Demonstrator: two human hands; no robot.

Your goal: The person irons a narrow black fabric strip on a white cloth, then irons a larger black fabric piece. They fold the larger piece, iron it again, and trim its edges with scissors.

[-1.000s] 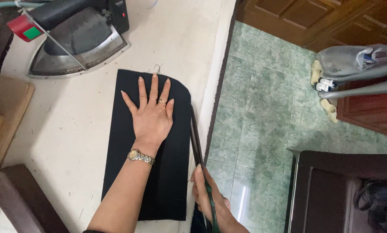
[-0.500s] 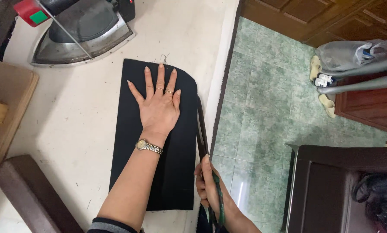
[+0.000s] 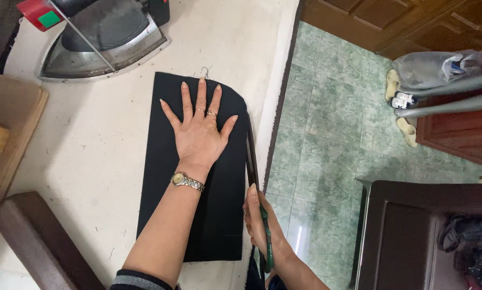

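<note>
On the table: a white, lightly marked table (image 3: 90, 139) fills the left of the view, with a black piece of cloth (image 3: 168, 161) laid flat near its right edge
Cloth: long and narrow, straight along the left side and bottom, rounded at the top right corner; a loose thread curls at its top edge
Left hand: the left hand (image 3: 199, 131) lies palm down on the upper middle of the cloth, fingers spread and straight, grasping nothing, just pressing; rings on two fingers
Watch: a metal wristwatch (image 3: 187, 181) sits on the left wrist, over the cloth
Right hand: the right hand (image 3: 262, 225) is clenched around the green handles of the scissors (image 3: 254, 177), at the lower right edge of the cloth
Scissors: dark blades point up along the cloth's right edge, touching or just beside it; whether the blades are parted cannot be told
Iron: a heavy grey iron (image 3: 104, 32) rests on its plate at the top of the table, apart from the cloth
Left edge: a brown cardboard box (image 3: 10, 123) and a dark wooden bar (image 3: 37, 241)
Floor: green tiles (image 3: 327, 123) right of the table, with sandals (image 3: 399, 99) near a dark wooden cabinet (image 3: 423, 236)
</note>
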